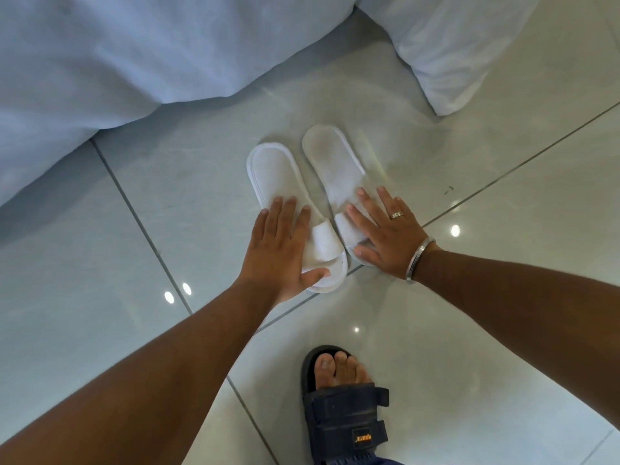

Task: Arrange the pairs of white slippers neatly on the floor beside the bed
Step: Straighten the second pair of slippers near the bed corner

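Note:
Two white slippers lie side by side on the glossy tiled floor, heels toward the bed. My left hand rests flat on the toe band of the left slipper, fingers spread, thumb under its toe edge. My right hand, with a ring and a metal bangle, lies flat on the toe band of the right slipper, fingers apart. Both toe ends are partly hidden under my hands. The left slipper looks like two stacked together, but I cannot tell for sure.
White bed linen hangs down at the upper left and a white pillow or duvet corner at the upper right. My foot in a dark blue sandal stands on the tiles just below the slippers.

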`<state>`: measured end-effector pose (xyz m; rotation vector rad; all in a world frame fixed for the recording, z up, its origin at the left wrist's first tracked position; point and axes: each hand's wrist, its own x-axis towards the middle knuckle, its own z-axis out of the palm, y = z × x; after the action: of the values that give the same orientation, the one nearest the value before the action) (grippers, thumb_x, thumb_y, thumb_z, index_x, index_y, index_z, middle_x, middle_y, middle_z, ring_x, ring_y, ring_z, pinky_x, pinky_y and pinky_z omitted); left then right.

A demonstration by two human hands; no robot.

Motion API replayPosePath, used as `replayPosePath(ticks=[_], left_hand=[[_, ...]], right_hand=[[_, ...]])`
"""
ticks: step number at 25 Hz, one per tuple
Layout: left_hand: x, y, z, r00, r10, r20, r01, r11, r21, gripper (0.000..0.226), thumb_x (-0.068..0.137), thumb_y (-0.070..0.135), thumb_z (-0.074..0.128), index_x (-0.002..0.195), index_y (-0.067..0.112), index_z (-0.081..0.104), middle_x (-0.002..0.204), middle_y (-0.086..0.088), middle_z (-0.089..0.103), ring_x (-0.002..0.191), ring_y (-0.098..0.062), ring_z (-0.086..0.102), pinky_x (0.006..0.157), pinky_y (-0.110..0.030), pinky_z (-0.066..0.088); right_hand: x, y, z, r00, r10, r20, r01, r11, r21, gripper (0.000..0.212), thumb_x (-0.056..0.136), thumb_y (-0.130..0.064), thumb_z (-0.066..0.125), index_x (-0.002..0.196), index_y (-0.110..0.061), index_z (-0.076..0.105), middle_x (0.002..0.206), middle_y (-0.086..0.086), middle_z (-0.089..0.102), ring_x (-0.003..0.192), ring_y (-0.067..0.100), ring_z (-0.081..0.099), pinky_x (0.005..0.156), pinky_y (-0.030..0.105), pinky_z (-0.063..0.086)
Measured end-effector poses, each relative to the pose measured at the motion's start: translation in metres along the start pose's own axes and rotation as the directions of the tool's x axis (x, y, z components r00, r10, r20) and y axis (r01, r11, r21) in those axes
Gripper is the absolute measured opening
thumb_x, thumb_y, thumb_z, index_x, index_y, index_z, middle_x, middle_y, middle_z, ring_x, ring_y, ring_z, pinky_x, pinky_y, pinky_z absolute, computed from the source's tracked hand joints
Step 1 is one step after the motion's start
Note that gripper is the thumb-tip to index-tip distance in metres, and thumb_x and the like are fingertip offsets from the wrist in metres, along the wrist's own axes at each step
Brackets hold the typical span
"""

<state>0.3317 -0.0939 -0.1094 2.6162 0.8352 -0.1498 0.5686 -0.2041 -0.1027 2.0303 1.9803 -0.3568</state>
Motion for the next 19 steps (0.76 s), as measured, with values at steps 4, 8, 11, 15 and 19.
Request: replayPosePath(ticks=[4,8,11,15,19], left_hand=[[0.003,0.0,0.009,0.991,-0.076,0.108,0.077,0.997,-0.004,0.118,0.076,0.08,0.046,0.156,0.008,-0.005,0.164,-0.019,-0.013,0.15,-0.033,-0.015,0.123,-0.046,-0.002],[0.002,0.004,0.011,0.988,-0.087,0.125,0.087,0.996,0.006,0.119,0.076,0.081,0.043,0.155,0.008,-0.008,0.163,-0.019,-0.015,0.15,-0.033,-0.016,0.123,-0.046,-0.001],[0.004,0.007,0.011,0.987,-0.096,0.128,0.097,0.995,0.002,0.12,0.076,0.081,0.044,0.155,0.007,-0.009,0.163,-0.019,-0.015,0.15,-0.033,-0.016,0.123,-0.047,-0.001],[0.012,0.016,0.012,0.985,-0.099,0.144,0.101,0.995,-0.008,0.12,0.077,0.079,0.045,0.155,0.007,-0.01,0.163,-0.019,-0.017,0.149,-0.033,-0.019,0.123,-0.047,-0.002],[0.023,0.021,0.01,0.983,-0.097,0.157,0.1,0.995,-0.012,0.12,0.078,0.078,0.047,0.154,0.006,-0.011,0.162,-0.02,-0.019,0.149,-0.033,-0.019,0.123,-0.047,-0.004]], right_hand=[[0.005,-0.003,0.005,0.999,-0.021,0.041,0.019,0.999,0.029,0.08,0.084,-0.057,0.039,0.15,-0.017,0.019,0.157,0.015,0.021,0.143,0.038,0.019,0.111,0.054,0.027],[0.007,-0.001,0.004,0.998,-0.053,0.047,0.052,0.999,0.009,0.08,0.084,-0.057,0.038,0.149,-0.014,0.022,0.156,0.018,0.021,0.143,0.038,0.017,0.112,0.051,0.023],[0.011,0.003,0.001,0.995,-0.085,0.046,0.085,0.996,0.001,0.08,0.083,-0.056,0.039,0.149,-0.013,0.025,0.156,0.019,0.021,0.142,0.04,0.018,0.112,0.051,0.024],[0.011,0.011,0.003,0.995,-0.086,0.058,0.086,0.996,-0.006,0.079,0.083,-0.055,0.038,0.149,-0.012,0.026,0.155,0.02,0.022,0.142,0.041,0.019,0.112,0.053,0.023],[0.015,0.023,0.002,0.99,-0.097,0.102,0.1,0.995,-0.024,0.08,0.084,-0.054,0.038,0.149,-0.011,0.023,0.155,0.021,0.021,0.142,0.043,0.018,0.112,0.056,0.026]])
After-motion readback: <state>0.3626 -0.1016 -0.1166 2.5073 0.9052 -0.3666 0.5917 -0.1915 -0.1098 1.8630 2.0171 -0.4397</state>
